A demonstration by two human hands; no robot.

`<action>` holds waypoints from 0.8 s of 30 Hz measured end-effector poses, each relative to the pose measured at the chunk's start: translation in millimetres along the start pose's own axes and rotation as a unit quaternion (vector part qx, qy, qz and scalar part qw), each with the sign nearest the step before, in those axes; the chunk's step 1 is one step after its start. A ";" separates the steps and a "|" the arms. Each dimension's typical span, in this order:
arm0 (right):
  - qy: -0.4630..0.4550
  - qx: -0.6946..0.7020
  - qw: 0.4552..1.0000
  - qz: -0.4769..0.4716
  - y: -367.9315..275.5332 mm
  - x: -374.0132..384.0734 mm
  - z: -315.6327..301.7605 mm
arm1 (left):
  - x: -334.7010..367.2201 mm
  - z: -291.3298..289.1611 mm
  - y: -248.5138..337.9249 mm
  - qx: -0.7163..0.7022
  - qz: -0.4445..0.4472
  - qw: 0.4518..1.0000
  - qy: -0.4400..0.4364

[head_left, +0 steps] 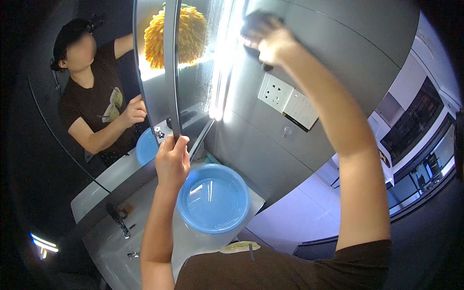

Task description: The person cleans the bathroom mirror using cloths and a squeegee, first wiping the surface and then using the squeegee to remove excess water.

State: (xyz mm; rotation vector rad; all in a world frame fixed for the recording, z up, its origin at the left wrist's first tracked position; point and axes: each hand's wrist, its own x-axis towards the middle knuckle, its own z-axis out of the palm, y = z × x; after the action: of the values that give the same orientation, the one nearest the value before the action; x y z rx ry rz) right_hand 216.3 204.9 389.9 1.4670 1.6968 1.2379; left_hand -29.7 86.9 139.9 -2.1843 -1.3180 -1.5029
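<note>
Mirror door (pixel 172 92) stands out, L hand (pixel 173 162) wrapped on btm end: no straight pass there. Gap btw forearms open over blue basin (pixel 215 229). L forearm btw basin & faucet (pixel 117 220). Wall below R hand (pixel 270 41): socket plate (pixel 276 94), switch plate (pixel 300 110), then clear hook (pixel 287 131) in path.
</note>
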 end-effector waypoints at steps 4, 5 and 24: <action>0.140 0.091 0.971 0.170 60.0 -44.6 -17.5 | 3.1 3.7 4.3 -0.008 0.008 1.000 -0.005; 0.119 0.106 0.965 0.210 60.1 -52.8 -29.0 | 2.1 3.1 2.6 -0.007 0.006 1.000 -0.008; 0.146 0.163 0.961 0.167 -164.7 -5.7 62.9 | 1.4 4.9 6.0 0.015 0.006 1.000 0.009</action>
State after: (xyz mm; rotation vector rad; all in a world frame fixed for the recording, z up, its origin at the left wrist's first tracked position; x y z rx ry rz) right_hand 201.4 221.8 215.0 1.9051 1.9776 1.4607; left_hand -21.8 87.0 140.6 -2.1521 -1.3117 -1.4863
